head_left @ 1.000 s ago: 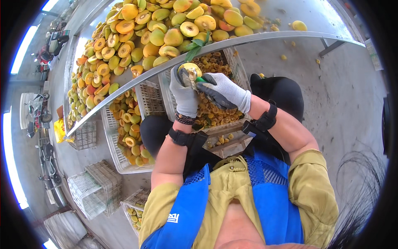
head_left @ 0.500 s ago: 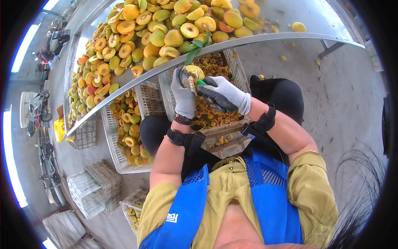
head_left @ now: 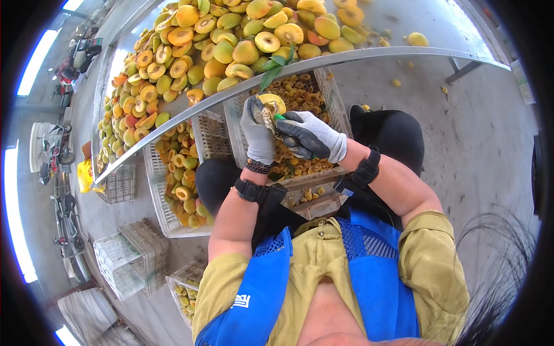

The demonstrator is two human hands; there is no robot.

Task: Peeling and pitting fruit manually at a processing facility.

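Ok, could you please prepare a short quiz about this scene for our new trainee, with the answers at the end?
1. Which hand grips the slim green handle?
2. True or false: the green leafy sprig lies on the floor.
3. The silver metal table holds a heap of: A) glass bottles; B) yellow-orange fruit; C) folded cloths.

Key: 1. The grey-gloved right hand. 2. False; it lies across the table's edge. 3. B.
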